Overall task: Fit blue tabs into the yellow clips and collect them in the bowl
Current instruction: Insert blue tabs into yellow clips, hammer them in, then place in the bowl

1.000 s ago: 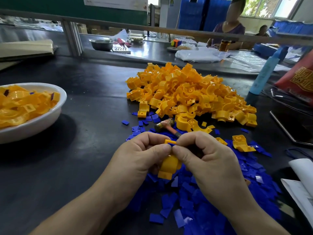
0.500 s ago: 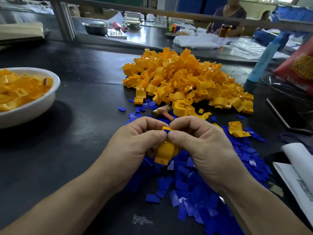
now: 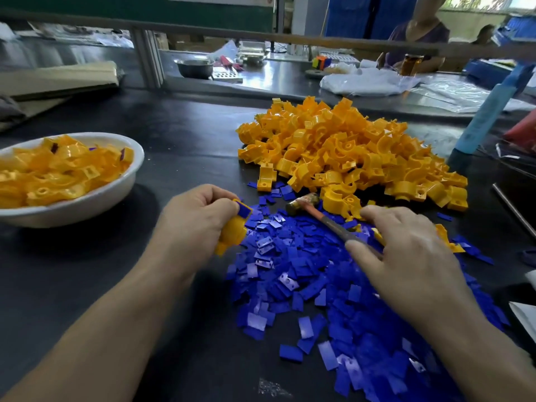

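Clip (image 3: pixel 232 232) yellow, blue tab (image 3: pixel 244 210) atop — left fingers (image 3: pixel 214 198) curled round it; right fingers (image 3: pixel 377 216) loose over hammer (image 3: pixel 324 219).

You were in an assembly workshop: heaps of yellow clips (image 3: pixel 348 158) and blue tabs (image 3: pixel 304 285) on your counter (image 3: pixel 188 126), another person (image 3: pixel 417 39) beyond

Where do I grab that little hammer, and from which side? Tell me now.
Grip the hammer by its handle, coming down from the right. It lies flat on the blue tabs, handle slanting toward the open right hand, which is over its end; the head lies close beside the yellow clips, leaving little room there.
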A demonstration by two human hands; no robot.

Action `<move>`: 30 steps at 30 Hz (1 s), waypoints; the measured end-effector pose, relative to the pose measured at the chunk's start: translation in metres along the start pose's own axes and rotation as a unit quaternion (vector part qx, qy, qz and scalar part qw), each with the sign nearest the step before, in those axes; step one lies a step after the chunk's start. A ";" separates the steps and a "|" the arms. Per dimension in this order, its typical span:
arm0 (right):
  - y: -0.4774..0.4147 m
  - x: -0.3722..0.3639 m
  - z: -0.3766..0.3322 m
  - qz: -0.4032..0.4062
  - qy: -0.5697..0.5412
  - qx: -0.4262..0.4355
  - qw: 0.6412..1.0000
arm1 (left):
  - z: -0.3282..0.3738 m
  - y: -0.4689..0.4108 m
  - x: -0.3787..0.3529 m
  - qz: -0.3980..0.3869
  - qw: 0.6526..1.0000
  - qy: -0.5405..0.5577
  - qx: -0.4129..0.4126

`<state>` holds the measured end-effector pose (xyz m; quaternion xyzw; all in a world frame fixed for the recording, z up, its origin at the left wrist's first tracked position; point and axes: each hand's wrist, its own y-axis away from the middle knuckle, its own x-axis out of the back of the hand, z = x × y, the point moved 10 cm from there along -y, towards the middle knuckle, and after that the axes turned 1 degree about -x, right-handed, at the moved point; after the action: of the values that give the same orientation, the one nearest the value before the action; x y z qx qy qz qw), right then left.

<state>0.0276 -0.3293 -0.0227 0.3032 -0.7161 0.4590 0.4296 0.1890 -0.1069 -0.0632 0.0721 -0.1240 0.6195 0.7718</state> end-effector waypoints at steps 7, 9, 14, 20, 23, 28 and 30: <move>0.001 -0.037 0.014 -0.132 0.095 -0.021 0.986 | -0.029 -0.024 0.023 0.043 0.982 -0.181 -0.002; 0.000 -0.036 0.015 -0.134 0.088 -0.027 0.987 | -0.028 -0.025 0.020 0.036 0.968 -0.249 -0.017; 0.000 -0.031 0.012 -0.129 0.083 -0.015 0.988 | -0.026 -0.023 0.027 0.012 0.902 -0.432 0.014; 0.001 -0.019 -0.001 -0.148 -0.165 -0.074 0.972 | -0.021 -0.015 0.013 -0.026 0.864 -0.503 -0.012; 0.007 -0.011 -0.023 -0.156 -0.259 -0.074 0.950 | -0.021 -0.014 0.003 -0.047 0.881 -0.470 -0.027; 0.016 -0.021 -0.048 -0.207 -0.200 -0.001 0.958 | -0.015 -0.011 0.002 -0.029 0.889 -0.455 -0.044; 0.017 -0.020 -0.055 -0.190 -0.183 0.025 0.964 | -0.016 -0.011 0.004 -0.027 0.893 -0.448 -0.039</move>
<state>0.0405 -0.2712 -0.0356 0.5236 -0.7000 0.3235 0.3623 0.2022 -0.1011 -0.0767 0.3151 -0.4791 0.4948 0.6530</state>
